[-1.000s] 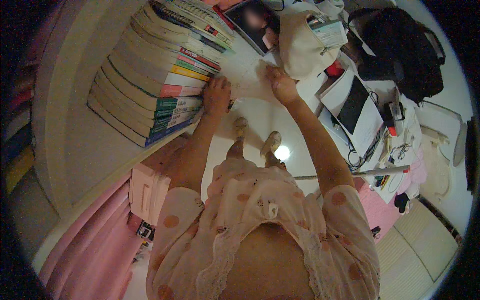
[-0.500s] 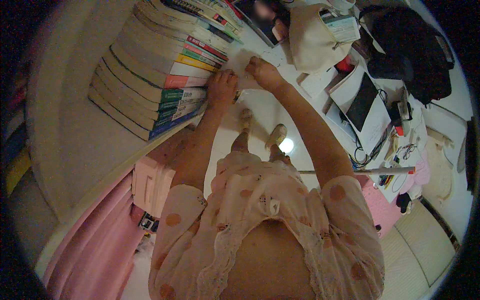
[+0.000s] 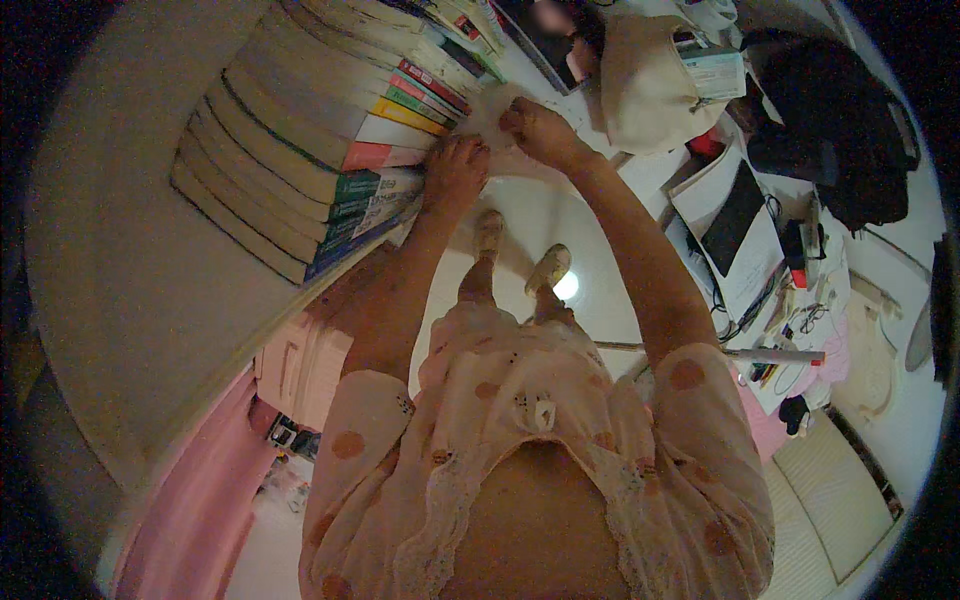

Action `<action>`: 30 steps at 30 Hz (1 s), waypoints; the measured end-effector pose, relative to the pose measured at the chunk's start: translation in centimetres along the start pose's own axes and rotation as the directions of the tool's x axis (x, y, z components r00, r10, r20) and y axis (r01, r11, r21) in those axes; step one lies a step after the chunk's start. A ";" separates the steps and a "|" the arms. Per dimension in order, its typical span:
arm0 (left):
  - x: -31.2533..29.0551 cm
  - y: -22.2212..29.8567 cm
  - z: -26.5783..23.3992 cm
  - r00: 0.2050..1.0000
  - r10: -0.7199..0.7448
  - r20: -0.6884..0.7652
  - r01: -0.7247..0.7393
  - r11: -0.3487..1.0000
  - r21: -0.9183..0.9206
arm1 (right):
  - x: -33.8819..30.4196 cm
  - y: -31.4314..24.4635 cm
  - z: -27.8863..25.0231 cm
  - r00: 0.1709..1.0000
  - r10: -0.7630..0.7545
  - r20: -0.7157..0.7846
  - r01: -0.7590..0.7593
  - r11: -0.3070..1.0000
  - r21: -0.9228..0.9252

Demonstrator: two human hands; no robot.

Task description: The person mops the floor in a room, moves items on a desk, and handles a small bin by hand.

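Past my body, at the far edge of the white surface, both my hands are close together. My right hand [image 3: 546,135] is closed, its fingers pinched at the edge of a thin, whitish, crumpled piece [image 3: 489,108], perhaps tissue or film; its kind is unclear. My left hand [image 3: 457,172] lies just left of it, fingers bent and pressed together, against the spines of a tall stack of books [image 3: 290,150]. Whatever its fingertips grip is hidden. The books have green, blue, red and yellow spines.
To the right are a cream cloth bag [image 3: 650,90], a black bag [image 3: 835,120], a white folder with a black panel [image 3: 735,215], and cables. A framed picture [image 3: 545,45] stands at the back. A pink curtain [image 3: 190,490] hangs lower left. My shoes [image 3: 548,270] are on the floor below.
The view has turned a little, so the desk things sit further right. My hands stay side by side, and the whitish piece between them shows more plainly.
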State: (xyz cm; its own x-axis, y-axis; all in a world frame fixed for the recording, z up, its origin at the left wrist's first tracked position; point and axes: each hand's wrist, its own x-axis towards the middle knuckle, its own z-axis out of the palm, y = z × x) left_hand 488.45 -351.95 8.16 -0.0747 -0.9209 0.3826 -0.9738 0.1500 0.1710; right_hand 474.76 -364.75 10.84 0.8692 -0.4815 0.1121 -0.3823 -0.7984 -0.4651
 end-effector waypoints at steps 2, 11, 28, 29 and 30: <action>0.2 0.3 0.0 1.000 -0.011 0.012 0.011 1.000 0.017 | -0.1 0.0 -0.1 0.998 -0.017 0.062 0.020 0.999 -0.044; 0.6 0.1 0.1 1.000 0.011 -0.020 -0.010 0.998 0.061 | 1.8 1.9 2.6 0.993 0.114 0.022 -0.104 0.955 -0.278; 0.6 0.9 1.4 0.972 -0.181 0.152 0.166 0.980 0.106 | -13.3 -4.8 -1.7 0.788 0.582 -0.200 -0.497 0.794 0.350; 0.6 1.5 0.7 0.963 -0.216 0.160 0.209 0.976 0.058 | -16.6 -5.6 -1.4 0.784 0.592 -0.186 -0.504 0.782 0.368; 0.8 2.0 0.1 0.982 -0.172 0.083 0.171 0.985 0.025 | -19.9 -6.3 -1.0 0.763 0.626 -0.162 -0.550 0.759 0.348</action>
State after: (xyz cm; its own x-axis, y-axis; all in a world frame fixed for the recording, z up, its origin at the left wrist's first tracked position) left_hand 486.47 -352.40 8.68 0.0767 -0.9596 0.2709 -0.9773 -0.0185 0.2111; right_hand 459.56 -350.49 12.37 0.3727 -0.9258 -0.0639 -0.6595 -0.2158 -0.7200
